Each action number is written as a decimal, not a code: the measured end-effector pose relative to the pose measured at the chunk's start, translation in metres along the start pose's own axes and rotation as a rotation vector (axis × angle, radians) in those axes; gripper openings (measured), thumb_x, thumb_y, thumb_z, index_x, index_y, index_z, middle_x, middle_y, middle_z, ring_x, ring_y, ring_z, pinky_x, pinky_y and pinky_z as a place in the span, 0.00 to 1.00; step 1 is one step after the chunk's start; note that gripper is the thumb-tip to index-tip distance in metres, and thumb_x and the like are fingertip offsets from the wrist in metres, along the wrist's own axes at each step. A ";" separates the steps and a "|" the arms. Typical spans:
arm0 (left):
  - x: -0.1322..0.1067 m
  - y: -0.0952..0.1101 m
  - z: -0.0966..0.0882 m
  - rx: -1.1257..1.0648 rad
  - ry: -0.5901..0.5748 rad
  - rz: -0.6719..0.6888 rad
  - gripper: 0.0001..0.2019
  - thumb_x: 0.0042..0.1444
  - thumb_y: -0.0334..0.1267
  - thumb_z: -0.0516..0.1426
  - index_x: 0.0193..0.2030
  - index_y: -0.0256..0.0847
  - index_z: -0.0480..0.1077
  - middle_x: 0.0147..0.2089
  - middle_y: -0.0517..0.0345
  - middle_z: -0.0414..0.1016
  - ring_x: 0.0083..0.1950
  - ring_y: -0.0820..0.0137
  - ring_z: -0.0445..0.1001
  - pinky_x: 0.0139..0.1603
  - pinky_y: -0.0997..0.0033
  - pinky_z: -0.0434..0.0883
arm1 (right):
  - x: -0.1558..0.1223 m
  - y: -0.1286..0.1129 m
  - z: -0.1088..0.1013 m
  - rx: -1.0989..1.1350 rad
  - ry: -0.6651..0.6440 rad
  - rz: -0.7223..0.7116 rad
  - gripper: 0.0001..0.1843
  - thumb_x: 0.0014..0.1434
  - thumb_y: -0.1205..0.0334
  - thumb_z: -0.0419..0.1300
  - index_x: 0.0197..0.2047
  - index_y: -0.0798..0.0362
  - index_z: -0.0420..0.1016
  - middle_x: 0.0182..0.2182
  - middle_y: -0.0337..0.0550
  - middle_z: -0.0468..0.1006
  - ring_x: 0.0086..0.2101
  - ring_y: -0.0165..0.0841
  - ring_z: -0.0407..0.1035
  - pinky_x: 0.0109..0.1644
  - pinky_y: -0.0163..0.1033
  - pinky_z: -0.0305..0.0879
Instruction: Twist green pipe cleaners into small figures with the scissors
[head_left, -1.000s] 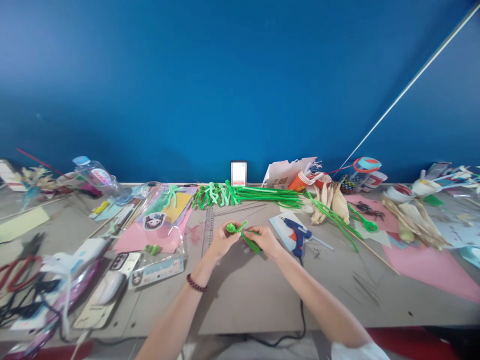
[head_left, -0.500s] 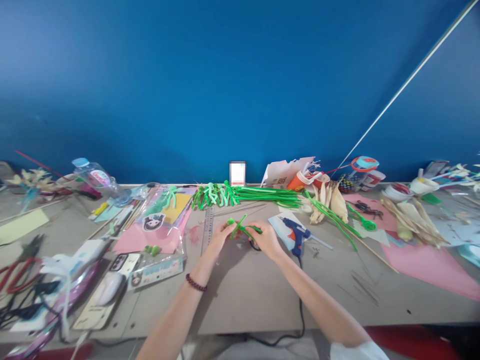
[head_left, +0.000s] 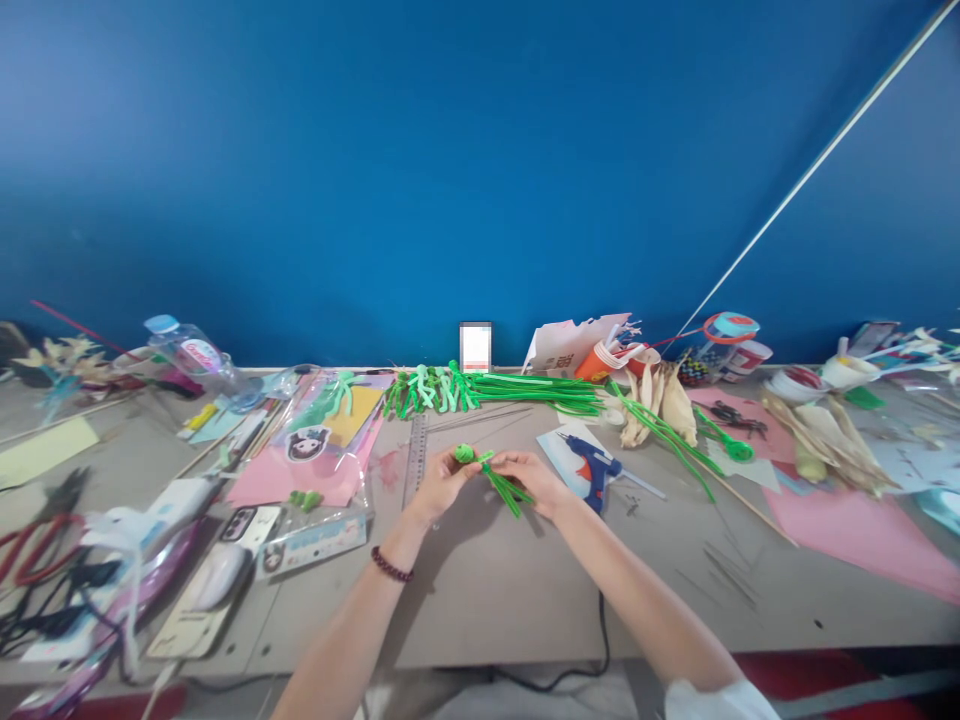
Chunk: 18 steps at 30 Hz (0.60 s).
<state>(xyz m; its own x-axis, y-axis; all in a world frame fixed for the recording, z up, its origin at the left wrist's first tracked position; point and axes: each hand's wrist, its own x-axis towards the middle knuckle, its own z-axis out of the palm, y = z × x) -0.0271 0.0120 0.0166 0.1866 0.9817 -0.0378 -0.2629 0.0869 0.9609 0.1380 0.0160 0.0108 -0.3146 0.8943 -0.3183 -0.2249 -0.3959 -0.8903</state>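
Both hands meet above the middle of the table around a small green pipe-cleaner figure (head_left: 504,488). My left hand (head_left: 444,482) is closed on its rounded, coiled head end. My right hand (head_left: 534,480) pinches the green strands at the figure's middle, and several loose ends fan out below the fingers. Beyond the hands lies a row of finished-looking green pipe-cleaner figures (head_left: 431,390), with a bundle of long green pipe cleaners (head_left: 540,392) beside it. The fingertips hide part of the held piece.
A blue glue gun (head_left: 596,470) rests on paper right of my hands, its cord running off the front edge. A metal ruler (head_left: 415,455), a plastic bag (head_left: 330,480) and a phone (head_left: 475,347) stand or lie around. Pliers (head_left: 52,520) are far left; dried husks (head_left: 664,405) sit right.
The green piece has turned: its strands now point down and to the right between my hands, and its round head shows. My right hand has shifted its grip. Dark-handled scissors beneath no longer show.
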 end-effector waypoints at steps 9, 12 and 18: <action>0.003 -0.005 -0.006 0.015 -0.075 0.005 0.10 0.41 0.39 0.66 0.30 0.37 0.74 0.30 0.56 0.75 0.33 0.69 0.72 0.41 0.68 0.69 | 0.003 0.008 0.003 0.063 -0.121 0.018 0.13 0.45 0.55 0.65 0.29 0.55 0.71 0.24 0.39 0.75 0.21 0.26 0.66 0.27 0.32 0.65; 0.004 -0.004 -0.004 0.098 0.081 0.057 0.11 0.41 0.40 0.66 0.32 0.39 0.75 0.33 0.54 0.76 0.36 0.68 0.73 0.42 0.69 0.68 | 0.005 0.008 0.001 -0.241 0.055 -0.212 0.13 0.50 0.53 0.61 0.32 0.55 0.72 0.20 0.37 0.72 0.21 0.28 0.64 0.27 0.34 0.62; 0.001 -0.002 0.000 -0.015 0.154 -0.108 0.19 0.52 0.53 0.56 0.29 0.38 0.75 0.30 0.49 0.76 0.32 0.66 0.73 0.32 0.69 0.68 | -0.001 0.005 -0.004 -0.992 0.280 -0.869 0.11 0.61 0.62 0.50 0.37 0.53 0.74 0.34 0.47 0.77 0.36 0.37 0.68 0.42 0.41 0.61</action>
<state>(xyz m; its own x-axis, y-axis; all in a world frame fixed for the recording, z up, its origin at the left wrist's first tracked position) -0.0265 0.0126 0.0144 0.0681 0.9807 -0.1834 -0.2638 0.1950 0.9446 0.1413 0.0138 0.0059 -0.1878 0.8357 0.5160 0.5403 0.5266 -0.6563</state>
